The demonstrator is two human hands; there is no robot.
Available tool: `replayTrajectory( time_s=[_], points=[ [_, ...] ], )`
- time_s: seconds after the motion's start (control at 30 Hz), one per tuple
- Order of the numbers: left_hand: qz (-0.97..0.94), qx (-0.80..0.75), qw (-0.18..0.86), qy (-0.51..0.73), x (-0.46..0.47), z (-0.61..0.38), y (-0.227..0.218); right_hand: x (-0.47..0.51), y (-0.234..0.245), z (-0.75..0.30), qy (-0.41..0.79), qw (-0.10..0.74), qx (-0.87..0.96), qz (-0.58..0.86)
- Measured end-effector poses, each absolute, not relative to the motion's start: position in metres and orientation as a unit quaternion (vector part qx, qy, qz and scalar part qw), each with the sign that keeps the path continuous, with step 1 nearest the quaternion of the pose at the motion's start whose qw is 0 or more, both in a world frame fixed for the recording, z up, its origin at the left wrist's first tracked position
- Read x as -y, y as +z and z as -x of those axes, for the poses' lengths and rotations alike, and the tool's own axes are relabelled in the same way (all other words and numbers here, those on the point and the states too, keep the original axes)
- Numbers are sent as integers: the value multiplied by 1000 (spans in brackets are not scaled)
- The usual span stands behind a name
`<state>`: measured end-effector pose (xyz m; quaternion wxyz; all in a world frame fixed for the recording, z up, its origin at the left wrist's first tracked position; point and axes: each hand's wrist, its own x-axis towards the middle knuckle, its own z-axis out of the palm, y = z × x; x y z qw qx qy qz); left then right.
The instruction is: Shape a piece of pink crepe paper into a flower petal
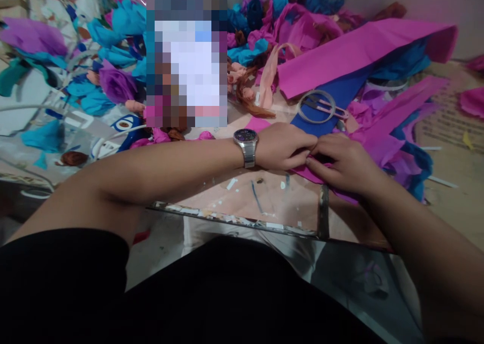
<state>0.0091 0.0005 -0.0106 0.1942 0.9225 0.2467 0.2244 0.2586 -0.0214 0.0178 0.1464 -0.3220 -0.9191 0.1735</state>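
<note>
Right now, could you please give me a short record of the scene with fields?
left hand: wears a wristwatch, fingers pinch the magenta paper
right hand: fingers pinch the same paper, touching the left hand
behind hands: grey ring on a blue sheet
far left: blue and purple paper flowers
surface: table strewn with small scraps

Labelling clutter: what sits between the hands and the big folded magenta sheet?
Head view: blue paper with a grey ring on it lies between the magenta sheet and the left hand and right hand, which pinch magenta crepe paper.
</note>
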Motion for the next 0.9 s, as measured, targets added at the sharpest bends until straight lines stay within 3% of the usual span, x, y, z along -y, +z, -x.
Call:
replayTrajectory(
  time_s=[0.9],
  points=[
    [-925, -252, 187, 216, 0, -10, -6, 22, 18, -258, 186, 133, 915, 332]
  ],
)
